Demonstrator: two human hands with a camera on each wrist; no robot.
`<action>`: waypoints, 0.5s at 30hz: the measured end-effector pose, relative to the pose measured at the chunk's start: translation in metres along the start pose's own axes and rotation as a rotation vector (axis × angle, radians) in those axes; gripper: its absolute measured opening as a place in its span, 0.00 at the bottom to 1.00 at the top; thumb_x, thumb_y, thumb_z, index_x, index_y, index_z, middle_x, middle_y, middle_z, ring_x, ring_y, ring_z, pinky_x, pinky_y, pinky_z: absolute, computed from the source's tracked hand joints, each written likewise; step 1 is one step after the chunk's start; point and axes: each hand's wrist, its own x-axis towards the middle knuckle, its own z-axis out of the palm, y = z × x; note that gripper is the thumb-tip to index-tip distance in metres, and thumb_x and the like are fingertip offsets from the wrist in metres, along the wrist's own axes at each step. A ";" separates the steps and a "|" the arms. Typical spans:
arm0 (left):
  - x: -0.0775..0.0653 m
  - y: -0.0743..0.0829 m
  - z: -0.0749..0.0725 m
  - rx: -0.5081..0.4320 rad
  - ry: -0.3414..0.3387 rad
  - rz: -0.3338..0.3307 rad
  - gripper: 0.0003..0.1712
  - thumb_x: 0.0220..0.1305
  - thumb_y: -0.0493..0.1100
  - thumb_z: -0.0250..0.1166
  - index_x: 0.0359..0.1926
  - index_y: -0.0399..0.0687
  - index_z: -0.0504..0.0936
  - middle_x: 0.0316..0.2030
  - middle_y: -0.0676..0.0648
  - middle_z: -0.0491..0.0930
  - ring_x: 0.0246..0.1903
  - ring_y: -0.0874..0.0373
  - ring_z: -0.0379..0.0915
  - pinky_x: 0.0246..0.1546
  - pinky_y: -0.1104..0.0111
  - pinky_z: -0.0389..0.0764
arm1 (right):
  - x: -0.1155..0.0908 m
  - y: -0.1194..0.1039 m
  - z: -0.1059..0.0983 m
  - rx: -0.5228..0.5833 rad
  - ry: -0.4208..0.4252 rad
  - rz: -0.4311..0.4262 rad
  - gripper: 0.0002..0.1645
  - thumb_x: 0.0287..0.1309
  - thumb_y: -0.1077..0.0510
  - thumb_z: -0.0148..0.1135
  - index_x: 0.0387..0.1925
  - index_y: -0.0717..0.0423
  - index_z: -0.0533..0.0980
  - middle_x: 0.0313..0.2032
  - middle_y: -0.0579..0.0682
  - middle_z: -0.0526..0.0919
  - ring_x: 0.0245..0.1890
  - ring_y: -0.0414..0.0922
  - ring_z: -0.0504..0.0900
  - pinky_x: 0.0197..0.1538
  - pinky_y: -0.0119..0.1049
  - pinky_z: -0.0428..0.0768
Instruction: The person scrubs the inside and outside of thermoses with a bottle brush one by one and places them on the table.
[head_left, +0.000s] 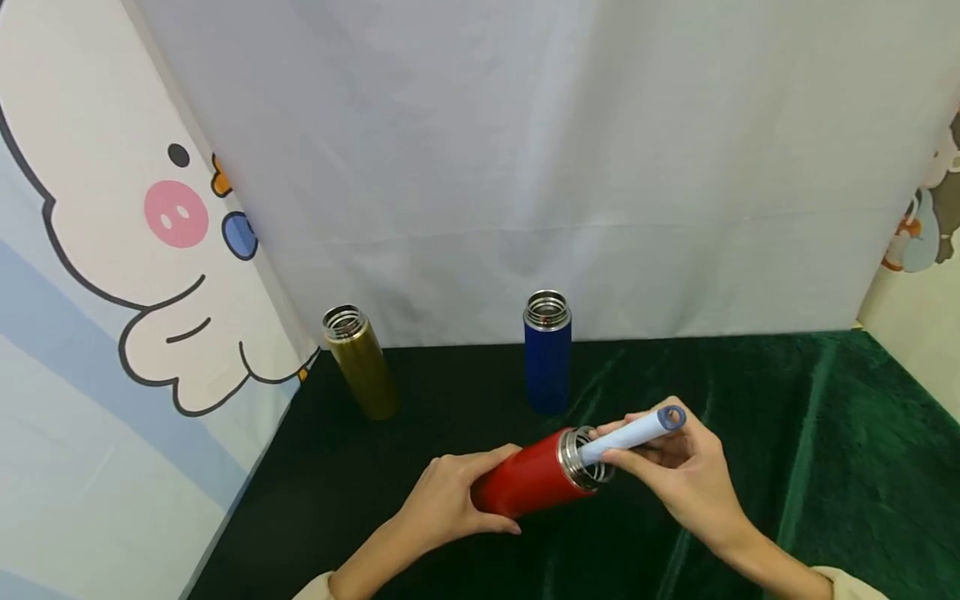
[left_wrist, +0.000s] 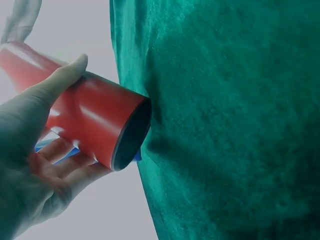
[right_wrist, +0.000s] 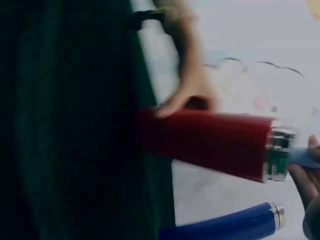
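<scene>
My left hand [head_left: 457, 496] grips a red thermos bottle [head_left: 528, 475] around its lower body, tilted with its steel mouth to the right. In the left wrist view the thumb lies along the red bottle [left_wrist: 95, 117] and its dark base faces the cloth. My right hand [head_left: 686, 471] pinches a light blue tube [head_left: 633, 435] with a darker blue ring at its outer end. The tube's other end is in the bottle's open mouth; how deep it reaches is hidden. In the right wrist view the right hand [right_wrist: 311, 200] shows only at the edge.
Toward the back stand an uncapped blue bottle [head_left: 547, 367] and, farther left, an uncapped gold bottle [head_left: 363, 367]. Dark green cloth [head_left: 847, 467] covers the table. A pale curtain [head_left: 480, 167] hangs behind, with a cartoon-printed sheet [head_left: 97, 333] at the left.
</scene>
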 end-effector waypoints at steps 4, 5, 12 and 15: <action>0.001 0.000 0.000 -0.004 0.008 -0.013 0.45 0.49 0.55 0.82 0.69 0.66 0.73 0.54 0.55 0.87 0.48 0.62 0.85 0.54 0.60 0.85 | 0.013 -0.008 -0.015 0.108 0.077 -0.126 0.26 0.57 0.86 0.55 0.58 0.79 0.66 0.50 0.56 0.88 0.48 0.46 0.90 0.53 0.34 0.85; 0.001 -0.001 0.000 -0.005 0.008 -0.015 0.45 0.49 0.55 0.82 0.69 0.66 0.73 0.54 0.54 0.86 0.48 0.61 0.85 0.54 0.60 0.85 | 0.016 -0.013 -0.020 0.127 0.093 -0.147 0.27 0.58 0.87 0.52 0.59 0.79 0.66 0.50 0.58 0.87 0.49 0.47 0.90 0.54 0.35 0.84; 0.000 -0.001 0.000 -0.011 -0.019 -0.036 0.45 0.50 0.55 0.81 0.69 0.67 0.72 0.54 0.54 0.86 0.48 0.61 0.84 0.54 0.59 0.85 | 0.023 -0.041 -0.040 0.203 0.258 -0.276 0.27 0.53 0.89 0.54 0.56 0.81 0.67 0.45 0.63 0.87 0.42 0.51 0.91 0.52 0.38 0.86; -0.001 -0.001 -0.001 -0.015 -0.021 -0.040 0.45 0.50 0.55 0.81 0.69 0.67 0.72 0.54 0.55 0.86 0.48 0.61 0.84 0.55 0.59 0.85 | 0.026 -0.048 -0.043 0.247 0.310 -0.273 0.27 0.50 0.90 0.57 0.53 0.81 0.69 0.42 0.64 0.87 0.41 0.52 0.91 0.49 0.38 0.87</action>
